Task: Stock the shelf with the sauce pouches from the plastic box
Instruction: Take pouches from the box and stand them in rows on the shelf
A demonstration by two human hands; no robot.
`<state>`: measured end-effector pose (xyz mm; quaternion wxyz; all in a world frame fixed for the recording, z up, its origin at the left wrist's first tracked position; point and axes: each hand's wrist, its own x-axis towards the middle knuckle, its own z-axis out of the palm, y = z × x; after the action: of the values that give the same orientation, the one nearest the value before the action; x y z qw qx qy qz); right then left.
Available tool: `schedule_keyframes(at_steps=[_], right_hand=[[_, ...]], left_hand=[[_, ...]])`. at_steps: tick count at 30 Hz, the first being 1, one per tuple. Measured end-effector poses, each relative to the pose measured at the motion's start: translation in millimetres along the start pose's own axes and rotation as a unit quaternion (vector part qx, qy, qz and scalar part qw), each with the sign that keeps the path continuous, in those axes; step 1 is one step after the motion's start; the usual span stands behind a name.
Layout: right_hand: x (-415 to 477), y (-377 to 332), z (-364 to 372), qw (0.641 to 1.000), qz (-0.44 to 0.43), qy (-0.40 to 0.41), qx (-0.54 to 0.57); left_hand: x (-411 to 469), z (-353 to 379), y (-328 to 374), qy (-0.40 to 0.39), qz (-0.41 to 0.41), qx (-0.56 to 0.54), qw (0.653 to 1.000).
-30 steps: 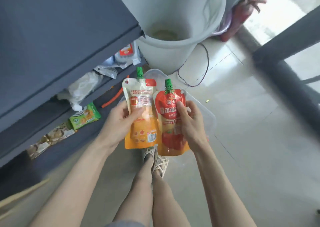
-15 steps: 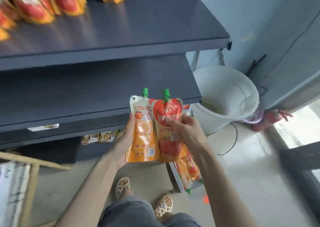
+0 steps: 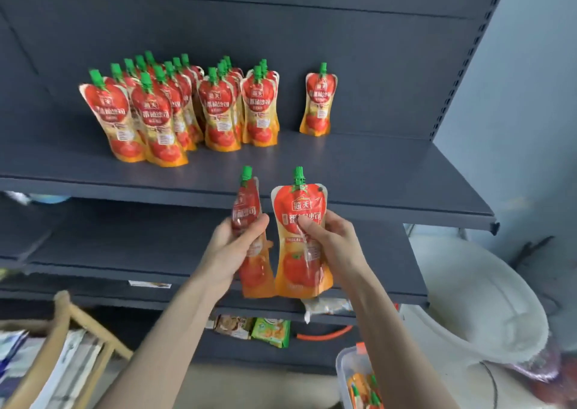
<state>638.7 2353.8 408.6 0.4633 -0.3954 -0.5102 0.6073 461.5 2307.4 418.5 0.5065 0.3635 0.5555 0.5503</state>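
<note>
The plastic box [image 3: 344, 374] low right holds more. Left hand [image 3: 231, 246] grips one sauce pouch [image 3: 254, 272], right hand [image 3: 332, 241] pinches a second pouch [image 3: 296, 268], both at the shelf's [image 3: 390, 183] front edge. I'd stand them spout-up in front of the lone pouch [image 3: 318, 102] near the back.

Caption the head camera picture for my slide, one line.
Left hand holds the turned pouch, right hand the front-facing pouch, before a shelf with a pouch group and a lone pouch.

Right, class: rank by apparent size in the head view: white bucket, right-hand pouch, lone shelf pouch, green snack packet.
1. white bucket
2. right-hand pouch
3. lone shelf pouch (same kind, just farther)
4. green snack packet
</note>
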Motion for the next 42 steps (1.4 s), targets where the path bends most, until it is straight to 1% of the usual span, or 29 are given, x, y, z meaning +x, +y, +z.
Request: schedule_keyframes(at_steps=[3,6,9,11,15,17,20,24,27,29,32,35,39,42], right_hand=[[31,-9,32,1.000,-0.023,-0.006,0.006],[63,-19,64,0.999,-0.044,0.002,0.011],[96,-26,92,0.997,-0.064,0.044,0.010],[117,-28,105,0.993,-0.087,0.084,0.003],[150,-30,121,0.979,-0.145,0.140,-0.009],[163,-31,124,0.975,-0.166,0.147,-0.019],[183,-33,127,0.971,-0.175,0.155,-0.042],[210,-34,130,0.970,-0.172,0.152,-0.075],[218,-26,129,0.972,-0.174,0.142,-0.073],[219,-14,124,0.969,-0.175,0.132,-0.112],[219,3,116,0.966,-0.157,0.126,-0.163],[221,12,111,0.963,-0.146,0.141,-0.179],[230,13,108,0.947,-0.154,0.178,-0.217],[237,14,106,0.944,-0.155,0.174,-0.234]], left_hand=[[28,-28,21,0.020,0.046,0.010,0.999],[62,-60,40,0.015,0.055,0.003,0.998],[102,-91,56,0.002,0.072,-0.014,0.997],[126,-106,67,-0.013,0.104,0.007,0.995],[163,-116,82,-0.018,0.172,0.033,0.984],[180,-115,84,-0.012,0.193,0.058,0.979],[205,-114,84,-0.007,0.213,0.064,0.975],[229,-113,81,-0.006,0.226,0.079,0.971],[238,-115,68,-0.012,0.205,0.091,0.974],[240,-116,55,-0.004,0.194,0.119,0.974],[240,-118,42,0.013,0.202,0.147,0.968],[242,-117,41,0.035,0.211,0.168,0.962],[246,-114,40,0.047,0.225,0.194,0.954],[247,-113,40,0.049,0.229,0.220,0.947]])
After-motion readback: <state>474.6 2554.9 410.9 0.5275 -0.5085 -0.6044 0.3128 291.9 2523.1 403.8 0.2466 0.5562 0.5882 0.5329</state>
